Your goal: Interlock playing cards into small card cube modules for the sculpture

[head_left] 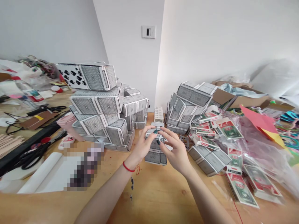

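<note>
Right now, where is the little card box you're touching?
The little card box is mid-table in the head view, between the left hand and right hand, atop another patterned box, right of the tall box stack.

One view only, head-worn. Looks forward and down across the table [149, 199] toward a wall corner [161, 68]. Forearms enter from the bottom edge. Left hand [140, 149] and right hand [177, 152] meet at a box [153, 133], centre frame, close to the lens. Table sides cropped.
</note>
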Demonstrator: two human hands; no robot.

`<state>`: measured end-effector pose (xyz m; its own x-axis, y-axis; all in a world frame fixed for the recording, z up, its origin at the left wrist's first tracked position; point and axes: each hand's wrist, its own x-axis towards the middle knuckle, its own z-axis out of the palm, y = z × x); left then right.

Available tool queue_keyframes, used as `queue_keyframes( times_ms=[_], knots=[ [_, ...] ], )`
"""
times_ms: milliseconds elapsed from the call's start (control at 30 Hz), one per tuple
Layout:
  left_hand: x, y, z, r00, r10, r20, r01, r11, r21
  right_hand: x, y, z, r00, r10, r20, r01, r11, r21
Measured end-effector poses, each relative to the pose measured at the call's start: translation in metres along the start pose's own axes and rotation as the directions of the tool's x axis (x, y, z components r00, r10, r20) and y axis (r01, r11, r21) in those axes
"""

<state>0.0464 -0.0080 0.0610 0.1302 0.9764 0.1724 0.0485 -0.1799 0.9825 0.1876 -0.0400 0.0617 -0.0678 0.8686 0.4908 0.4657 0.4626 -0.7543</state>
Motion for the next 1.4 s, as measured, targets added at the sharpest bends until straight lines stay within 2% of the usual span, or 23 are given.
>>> queue_keyframes(
  times_ms=[267,467,567,667,733,833,967,1100,1267,1400],
  knots=[
    [0.0011,-0.0018,0.0009,1.000,-0.002,0.002,0.002,1.000,0.032,-0.0006,0.0024,-0.0012,0.999,-0.015,0.032,0.017,0.998,-0.064],
    [0.0011,-0.0020,0.0000,1.000,-0.022,0.005,0.022,1.000,0.003,-0.0001,0.0032,-0.0024,0.997,-0.026,0.071,0.029,0.998,-0.047],
    [0.0017,-0.0008,0.0002,1.000,-0.027,-0.003,0.027,0.999,-0.031,0.0017,0.0015,-0.0040,0.999,-0.020,0.050,0.020,1.000,0.001],
    [0.0023,0.0007,0.0008,0.999,-0.046,-0.009,0.045,0.998,-0.050,0.0031,0.0014,-0.0052,0.999,0.044,-0.006,-0.044,0.998,0.038],
    [0.0026,0.0011,0.0012,0.999,-0.032,-0.021,0.031,0.999,-0.033,0.0031,0.0025,-0.0059,0.994,0.109,-0.019,-0.109,0.994,-0.012],
    [0.0029,0.0002,0.0013,0.999,0.017,-0.039,-0.017,1.000,0.009,0.0022,0.0030,-0.0067,0.982,0.171,0.077,-0.160,0.978,-0.133],
    [0.0039,-0.0020,0.0005,1.000,0.021,-0.022,-0.022,1.000,-0.014,0.0015,-0.0013,-0.0067,0.975,0.084,0.207,-0.033,0.970,-0.241],
    [0.0051,-0.0025,-0.0010,0.997,0.064,-0.053,-0.063,0.998,0.007,0.0015,-0.0043,-0.0045,0.975,-0.019,0.223,0.080,0.961,-0.265],
    [0.0049,-0.0030,-0.0022,0.998,0.053,-0.027,-0.053,0.998,0.021,0.0000,-0.0026,-0.0014,0.983,0.004,0.185,0.048,0.960,-0.277],
    [0.0047,-0.0032,-0.0038,0.999,0.048,-0.015,-0.048,0.998,0.049,-0.0007,-0.0013,-0.0019,0.979,-0.002,0.205,0.054,0.967,-0.250]
  ],
)
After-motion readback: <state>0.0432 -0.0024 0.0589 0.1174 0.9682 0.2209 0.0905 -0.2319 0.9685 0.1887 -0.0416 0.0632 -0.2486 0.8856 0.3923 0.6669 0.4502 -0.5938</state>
